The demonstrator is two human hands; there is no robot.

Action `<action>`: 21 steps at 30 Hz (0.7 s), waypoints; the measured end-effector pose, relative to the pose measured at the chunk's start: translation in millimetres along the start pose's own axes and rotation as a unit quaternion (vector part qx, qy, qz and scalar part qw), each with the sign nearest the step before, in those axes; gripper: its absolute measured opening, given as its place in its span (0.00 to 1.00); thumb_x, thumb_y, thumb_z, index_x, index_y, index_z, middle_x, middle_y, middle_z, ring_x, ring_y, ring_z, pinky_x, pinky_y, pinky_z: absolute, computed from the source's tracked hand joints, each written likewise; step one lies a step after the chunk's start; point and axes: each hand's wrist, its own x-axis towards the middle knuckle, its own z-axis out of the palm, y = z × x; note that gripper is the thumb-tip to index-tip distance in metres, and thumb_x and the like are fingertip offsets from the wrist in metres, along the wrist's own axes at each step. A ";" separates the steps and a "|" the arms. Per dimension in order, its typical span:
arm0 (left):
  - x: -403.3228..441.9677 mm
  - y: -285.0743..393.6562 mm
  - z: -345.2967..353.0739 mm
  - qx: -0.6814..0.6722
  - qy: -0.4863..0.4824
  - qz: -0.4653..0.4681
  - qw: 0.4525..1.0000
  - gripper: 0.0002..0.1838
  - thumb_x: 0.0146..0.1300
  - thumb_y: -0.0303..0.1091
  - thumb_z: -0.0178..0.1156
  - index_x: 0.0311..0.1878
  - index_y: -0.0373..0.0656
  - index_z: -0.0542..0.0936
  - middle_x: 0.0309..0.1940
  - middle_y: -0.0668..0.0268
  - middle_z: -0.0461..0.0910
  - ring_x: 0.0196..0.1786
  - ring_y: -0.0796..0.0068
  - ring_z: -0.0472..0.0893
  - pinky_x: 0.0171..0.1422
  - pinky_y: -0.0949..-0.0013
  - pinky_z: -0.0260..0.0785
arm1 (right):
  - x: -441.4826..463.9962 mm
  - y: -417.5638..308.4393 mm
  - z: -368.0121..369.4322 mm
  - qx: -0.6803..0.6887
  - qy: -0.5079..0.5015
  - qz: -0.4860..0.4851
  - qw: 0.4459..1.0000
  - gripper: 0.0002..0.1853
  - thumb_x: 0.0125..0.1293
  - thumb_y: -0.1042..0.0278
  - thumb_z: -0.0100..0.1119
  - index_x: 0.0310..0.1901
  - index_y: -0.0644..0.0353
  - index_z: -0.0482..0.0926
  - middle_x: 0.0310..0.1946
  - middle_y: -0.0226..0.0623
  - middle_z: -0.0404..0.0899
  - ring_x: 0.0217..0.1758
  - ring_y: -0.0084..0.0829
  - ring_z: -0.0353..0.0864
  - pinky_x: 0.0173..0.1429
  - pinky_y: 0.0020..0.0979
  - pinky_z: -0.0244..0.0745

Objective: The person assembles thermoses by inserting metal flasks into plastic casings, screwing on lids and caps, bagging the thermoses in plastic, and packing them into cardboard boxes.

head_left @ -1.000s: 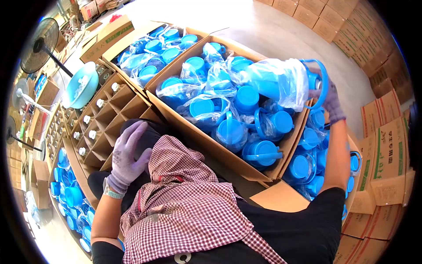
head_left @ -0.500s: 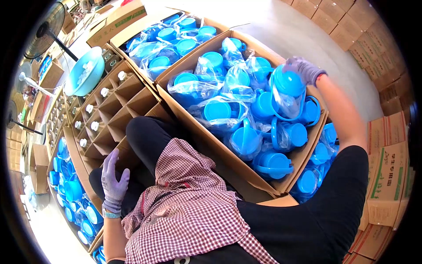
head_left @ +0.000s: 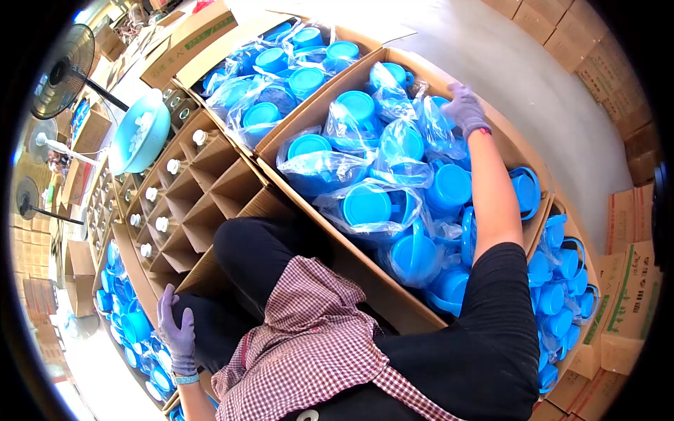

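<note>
My left hand (head_left: 178,333), in a purple glove, is raised beside my knee with fingers apart and nothing in it. My right hand (head_left: 465,112), gloved the same way, reaches over the far right side of a large open cardboard box (head_left: 337,231). Its fingers are partly spread beside a bagged blue piece (head_left: 439,130); part of the grip is hidden. Many blue plastic lidded pieces with loop handles (head_left: 366,205) fill this box, several wrapped in clear plastic bags (head_left: 326,172). My right forearm covers some of them.
To the left stands a divided carton (head_left: 228,175) with white-capped bottles (head_left: 173,166) in some cells. A light-blue basin (head_left: 151,133) sits beyond it. More blue pieces fill boxes behind, at left and right. Fans (head_left: 63,70) and stacked cartons (head_left: 611,84) stand around.
My right hand has moved left and away from the large blue piece it was on, toward the box's far edge. The view has shifted; my left hand stays raised, fingers apart.
</note>
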 end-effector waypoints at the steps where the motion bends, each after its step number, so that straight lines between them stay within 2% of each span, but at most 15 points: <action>1: 9.0 10.7 0.2 -0.010 -0.005 0.013 1.000 0.31 0.63 0.33 0.63 0.71 0.37 0.75 0.62 0.53 0.79 0.60 0.58 0.81 0.69 0.60 0.72 | 8.0 -7.0 10.2 -0.007 -0.059 -0.014 0.998 0.32 0.55 0.51 0.67 0.62 0.54 0.80 0.61 0.60 0.79 0.65 0.56 0.81 0.69 0.47 0.78; 4: 34.5 53.3 7.0 -0.030 -0.038 0.061 0.997 0.29 0.63 0.34 0.65 0.68 0.37 0.77 0.60 0.51 0.81 0.62 0.54 0.81 0.69 0.58 0.72 | 27.3 -7.0 63.5 0.120 -0.054 0.048 0.990 0.49 0.49 0.51 0.73 0.75 0.50 0.65 0.72 0.65 0.65 0.73 0.59 0.73 0.75 0.46 0.73; 5: 45.1 74.1 8.3 -0.026 -0.060 0.090 0.994 0.28 0.62 0.35 0.66 0.66 0.36 0.79 0.59 0.50 0.81 0.62 0.52 0.81 0.69 0.58 0.72 | 30.4 -9.0 61.7 0.097 -0.068 0.045 0.992 0.50 0.49 0.52 0.73 0.76 0.49 0.63 0.74 0.66 0.61 0.74 0.60 0.71 0.76 0.46 0.72; 7: 70.0 124.2 6.0 -0.022 -0.105 0.226 0.968 0.29 0.59 0.36 0.68 0.64 0.36 0.80 0.58 0.50 0.82 0.60 0.48 0.82 0.68 0.55 0.73 | 27.7 -12.0 59.4 0.042 -0.100 0.039 0.993 0.54 0.50 0.54 0.72 0.79 0.48 0.57 0.77 0.66 0.55 0.76 0.62 0.68 0.78 0.46 0.69; 8: 83.2 154.0 1.8 -0.019 -0.126 0.297 0.947 0.30 0.57 0.39 0.70 0.62 0.36 0.81 0.58 0.51 0.82 0.59 0.48 0.83 0.66 0.52 0.73 | 14.7 -19.4 40.0 0.032 -0.067 0.020 0.997 0.49 0.49 0.55 0.74 0.75 0.51 0.64 0.71 0.66 0.66 0.72 0.60 0.73 0.75 0.46 0.73; 9: 95.3 185.6 -2.5 -0.032 -0.120 0.377 0.918 0.28 0.57 0.41 0.69 0.59 0.38 0.84 0.58 0.52 0.83 0.57 0.49 0.83 0.65 0.51 0.74 | 18.1 -16.2 30.2 0.032 -0.008 -0.008 0.999 0.45 0.47 0.52 0.76 0.69 0.53 0.71 0.62 0.63 0.76 0.67 0.58 0.78 0.71 0.47 0.77; 10: 104.1 217.8 -8.7 -0.012 -0.117 0.446 0.887 0.26 0.57 0.43 0.69 0.57 0.40 0.85 0.56 0.53 0.83 0.56 0.51 0.84 0.64 0.51 0.75 | 10.5 -14.7 15.1 0.059 0.130 -0.077 0.987 0.42 0.45 0.48 0.78 0.62 0.56 0.76 0.55 0.58 0.82 0.62 0.57 0.82 0.65 0.48 0.80; 11: 109.9 240.9 -13.4 0.003 -0.117 0.493 0.862 0.27 0.57 0.44 0.69 0.58 0.40 0.85 0.57 0.53 0.83 0.56 0.51 0.83 0.65 0.51 0.75 | 15.8 -3.4 -0.2 0.093 0.163 -0.047 0.981 0.46 0.42 0.42 0.80 0.63 0.56 0.77 0.56 0.55 0.83 0.60 0.55 0.84 0.63 0.49 0.80; 12: 108.4 256.5 -16.4 0.014 -0.118 0.530 0.839 0.27 0.57 0.44 0.69 0.58 0.40 0.84 0.57 0.53 0.83 0.57 0.51 0.83 0.65 0.51 0.74 | 29.6 24.2 -6.1 0.095 0.209 -0.043 0.972 0.48 0.42 0.40 0.81 0.64 0.57 0.76 0.54 0.54 0.84 0.57 0.52 0.85 0.61 0.48 0.82; 14: 97.9 279.4 -22.4 0.030 -0.131 0.587 0.798 0.29 0.57 0.46 0.69 0.59 0.40 0.83 0.58 0.53 0.82 0.57 0.51 0.82 0.66 0.51 0.74 | 12.4 52.9 -42.0 0.098 0.239 -0.033 0.965 0.49 0.44 0.38 0.81 0.66 0.58 0.75 0.56 0.54 0.83 0.57 0.53 0.85 0.60 0.47 0.83; 16: 85.8 287.2 -27.1 0.034 -0.157 0.610 0.776 0.30 0.57 0.47 0.69 0.60 0.40 0.82 0.59 0.53 0.81 0.58 0.51 0.82 0.66 0.51 0.73 | -26.4 59.9 -64.2 0.017 0.100 0.122 0.987 0.52 0.47 0.33 0.79 0.68 0.60 0.74 0.64 0.59 0.78 0.58 0.57 0.85 0.58 0.46 0.84; 17: 79.2 289.5 -28.4 0.036 -0.168 0.623 0.763 0.31 0.57 0.47 0.69 0.61 0.40 0.82 0.59 0.53 0.81 0.59 0.51 0.81 0.67 0.51 0.73 | -20.8 96.2 -45.2 0.079 0.018 0.107 0.991 0.53 0.48 0.31 0.76 0.70 0.60 0.72 0.67 0.61 0.74 0.61 0.60 0.82 0.62 0.47 0.82; 19: 71.2 293.7 -30.5 0.034 -0.190 0.637 0.747 0.32 0.57 0.49 0.69 0.61 0.39 0.81 0.60 0.52 0.80 0.60 0.51 0.81 0.67 0.51 0.72 | -31.3 142.6 25.6 0.095 -0.017 0.108 0.989 0.54 0.52 0.30 0.73 0.73 0.60 0.70 0.71 0.65 0.70 0.68 0.61 0.76 0.69 0.48 0.75; 21: 67.0 294.4 -30.5 0.028 -0.208 0.643 0.737 0.33 0.57 0.50 0.69 0.62 0.39 0.80 0.61 0.52 0.79 0.60 0.51 0.80 0.68 0.51 0.71 | -57.1 155.2 82.1 0.009 0.073 0.137 0.988 0.52 0.55 0.33 0.71 0.75 0.60 0.68 0.70 0.68 0.69 0.75 0.59 0.71 0.77 0.47 0.68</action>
